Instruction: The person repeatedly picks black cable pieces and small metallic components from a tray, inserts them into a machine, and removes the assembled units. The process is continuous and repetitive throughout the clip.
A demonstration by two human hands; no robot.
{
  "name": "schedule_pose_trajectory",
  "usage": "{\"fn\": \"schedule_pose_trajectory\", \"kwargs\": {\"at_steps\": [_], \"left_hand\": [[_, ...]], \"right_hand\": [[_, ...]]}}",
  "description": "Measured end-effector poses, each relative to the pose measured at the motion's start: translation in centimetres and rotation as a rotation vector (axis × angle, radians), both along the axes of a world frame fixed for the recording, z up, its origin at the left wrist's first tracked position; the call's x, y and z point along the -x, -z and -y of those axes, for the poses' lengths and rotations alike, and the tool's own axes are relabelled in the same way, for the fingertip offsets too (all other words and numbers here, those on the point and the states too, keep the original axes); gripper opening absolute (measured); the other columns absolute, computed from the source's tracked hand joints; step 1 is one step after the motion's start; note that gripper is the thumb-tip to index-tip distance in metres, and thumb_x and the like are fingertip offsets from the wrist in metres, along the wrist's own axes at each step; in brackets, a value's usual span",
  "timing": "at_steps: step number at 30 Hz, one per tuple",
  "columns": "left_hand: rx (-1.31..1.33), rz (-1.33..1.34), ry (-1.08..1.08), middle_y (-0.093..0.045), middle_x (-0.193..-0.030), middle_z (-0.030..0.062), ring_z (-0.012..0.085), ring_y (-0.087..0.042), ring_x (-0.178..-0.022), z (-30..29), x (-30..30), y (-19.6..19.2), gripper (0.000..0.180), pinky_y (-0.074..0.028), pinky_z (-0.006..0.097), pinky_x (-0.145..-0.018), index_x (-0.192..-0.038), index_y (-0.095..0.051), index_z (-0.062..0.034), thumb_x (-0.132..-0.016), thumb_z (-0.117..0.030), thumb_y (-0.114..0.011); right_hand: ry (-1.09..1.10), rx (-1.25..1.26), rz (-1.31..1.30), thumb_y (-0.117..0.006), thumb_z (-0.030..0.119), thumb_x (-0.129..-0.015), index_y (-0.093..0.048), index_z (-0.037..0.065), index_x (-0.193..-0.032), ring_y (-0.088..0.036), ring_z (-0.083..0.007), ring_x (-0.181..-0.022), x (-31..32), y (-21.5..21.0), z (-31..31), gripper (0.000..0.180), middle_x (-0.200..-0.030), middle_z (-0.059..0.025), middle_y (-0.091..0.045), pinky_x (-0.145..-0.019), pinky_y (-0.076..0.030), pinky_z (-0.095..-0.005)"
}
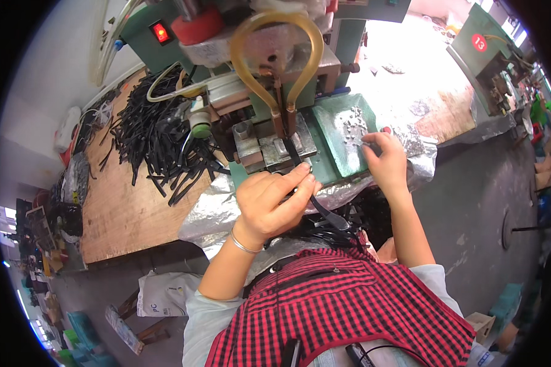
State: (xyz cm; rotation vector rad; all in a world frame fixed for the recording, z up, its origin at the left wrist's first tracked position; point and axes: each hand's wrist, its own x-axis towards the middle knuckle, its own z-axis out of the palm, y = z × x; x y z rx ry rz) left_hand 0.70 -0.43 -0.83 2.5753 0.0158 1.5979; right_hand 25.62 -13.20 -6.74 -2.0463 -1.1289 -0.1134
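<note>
My left hand [274, 199] is closed, thumb and fingers pinching a black strap [328, 214]. One end of the strap reaches into the metal fixture [268, 148] of a green bench machine, beneath two copper-coloured prongs [284, 124]. Its other end hangs toward my lap and widens to a flat tip. My right hand [388, 164] is at the right edge of a shallow green tray [332, 142], its thumb and forefinger brought together. Whatever is between those fingertips is too small to make out. Small silvery pieces [354, 125] lie scattered in the tray.
A big heap of black straps [156, 131] covers part of the wooden table [119, 223] on the left. Looped yellowish tubing [317, 46] hangs in front of the machine. Crinkled silver sheeting [211, 211] drapes the front edge. More black straps [312, 232] lie on my lap.
</note>
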Motion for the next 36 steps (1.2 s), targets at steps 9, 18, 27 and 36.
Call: {"fn": "schedule_pose_trajectory", "kwargs": {"at_steps": [9,18,27,36], "left_hand": [[0.286,-0.064,-0.071,-0.078,-0.118,0.0157,0.0208,-0.074,-0.077,3.0,2.6,0.1,0.037,-0.053,0.027,-0.06,-0.111,-0.077,-0.0063,-0.076,0.001,-0.085],[0.356,0.178,-0.669,-0.076,-0.105,0.0116,0.0217,-0.069,-0.093,-3.1,11.1,-3.0,0.019,-0.055,0.031,-0.079,-0.103,-0.076,0.0022,-0.087,0.012,-0.074],[0.151,-0.519,-0.783,-0.066,-0.1,0.0097,0.0334,-0.06,-0.095,-12.8,12.3,9.0,0.021,-0.052,0.043,-0.084,-0.093,-0.074,-0.003,-0.072,-0.002,-0.076],[0.761,0.188,-0.557,-0.071,-0.086,0.0031,0.0079,-0.054,-0.066,-12.5,16.2,7.1,0.018,-0.043,0.024,-0.059,-0.114,-0.073,-0.0024,-0.097,-0.001,-0.071]], "right_hand": [[0.095,0.13,0.23,-0.077,0.015,-0.085,-0.071,0.009,-0.087,-0.066,-0.0346,-0.098,0.7,0.9,-1.8,0.009,-0.093,-0.0101,-0.07,-0.086,-0.054,-0.0456],[0.001,-0.239,-0.157,-0.07,0.005,-0.095,-0.074,0.001,-0.103,-0.072,-0.0211,-0.084,1.3,0.2,-1.5,0.01,-0.092,-0.0103,-0.075,-0.08,-0.055,-0.0331],[0.014,-0.238,-0.169,-0.071,0.006,-0.095,-0.076,0.002,-0.107,-0.071,-0.0242,-0.091,1.3,0.6,-1.2,0.014,-0.099,-0.0116,-0.075,-0.086,-0.054,-0.0338],[0.163,-0.301,-0.12,-0.069,0.001,-0.098,-0.075,-0.001,-0.109,-0.069,-0.0188,-0.096,0.2,1.1,6.0,0.013,-0.101,-0.0092,-0.075,-0.088,-0.052,-0.031]]}}
